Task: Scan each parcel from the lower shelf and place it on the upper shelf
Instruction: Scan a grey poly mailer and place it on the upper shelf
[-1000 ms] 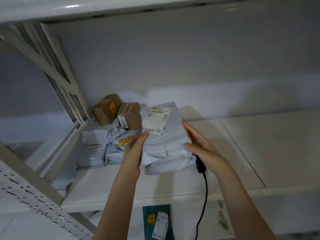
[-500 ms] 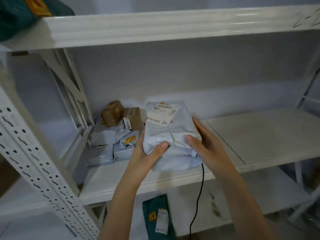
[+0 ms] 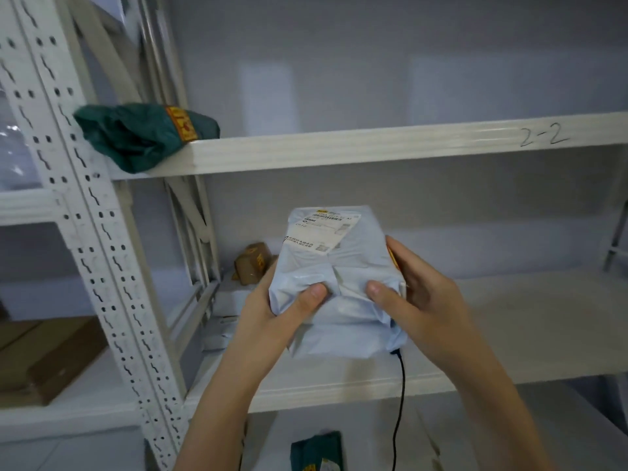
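The left hand [image 3: 272,314] and right hand [image 3: 421,300] hold the pale grey plastic mailer parcel [image 3: 336,283] below the white metal upper shelf [image 3: 373,147], thumbs pinching its slack film; a slipping fold risks dropping it; its far edge may catch the shelf lip.

grey parcel [image 3: 334,283] lifted, right thumb [image 3: 380,291] now on top

— What stands left of the grip?
— A white perforated upright [image 3: 102,266], rising past it. Farther left and lower, flat brown cardboard boxes [image 3: 44,362].
— And beyond the grip?
— A plain grey wall [image 3: 373,62].
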Motion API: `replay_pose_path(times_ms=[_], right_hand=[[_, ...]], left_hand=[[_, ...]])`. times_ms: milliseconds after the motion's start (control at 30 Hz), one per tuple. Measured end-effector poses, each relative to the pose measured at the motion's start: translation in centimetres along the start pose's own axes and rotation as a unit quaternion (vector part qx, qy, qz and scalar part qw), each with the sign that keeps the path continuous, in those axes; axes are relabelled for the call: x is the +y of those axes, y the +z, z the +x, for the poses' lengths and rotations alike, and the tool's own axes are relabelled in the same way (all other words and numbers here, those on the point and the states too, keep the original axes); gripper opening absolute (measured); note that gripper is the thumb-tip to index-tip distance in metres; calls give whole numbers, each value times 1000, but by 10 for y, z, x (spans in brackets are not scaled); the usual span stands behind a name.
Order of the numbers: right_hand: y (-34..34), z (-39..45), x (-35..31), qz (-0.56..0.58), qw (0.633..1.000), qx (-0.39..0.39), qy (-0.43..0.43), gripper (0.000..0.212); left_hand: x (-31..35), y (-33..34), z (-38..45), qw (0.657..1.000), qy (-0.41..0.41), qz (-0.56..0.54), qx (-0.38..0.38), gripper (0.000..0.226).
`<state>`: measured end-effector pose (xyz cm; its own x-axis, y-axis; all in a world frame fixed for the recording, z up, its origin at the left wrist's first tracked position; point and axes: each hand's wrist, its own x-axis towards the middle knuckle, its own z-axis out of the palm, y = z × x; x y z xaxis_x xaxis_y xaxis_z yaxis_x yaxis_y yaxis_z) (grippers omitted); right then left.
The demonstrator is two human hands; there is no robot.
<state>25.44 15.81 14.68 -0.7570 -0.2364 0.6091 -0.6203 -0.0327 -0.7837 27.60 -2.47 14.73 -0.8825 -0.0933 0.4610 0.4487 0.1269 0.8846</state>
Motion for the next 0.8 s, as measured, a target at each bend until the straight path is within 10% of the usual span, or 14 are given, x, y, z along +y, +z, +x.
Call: replay_pose_path(times_ms=[367,800], right_hand=[[16,20,-68,42,996,-26,-78,57],[59,141,-94,-82,990,32,-111,19]], left_hand=[[76,-30,-9,995,69,51,56,31],[98,-91,116,978,146,127,80,80]])
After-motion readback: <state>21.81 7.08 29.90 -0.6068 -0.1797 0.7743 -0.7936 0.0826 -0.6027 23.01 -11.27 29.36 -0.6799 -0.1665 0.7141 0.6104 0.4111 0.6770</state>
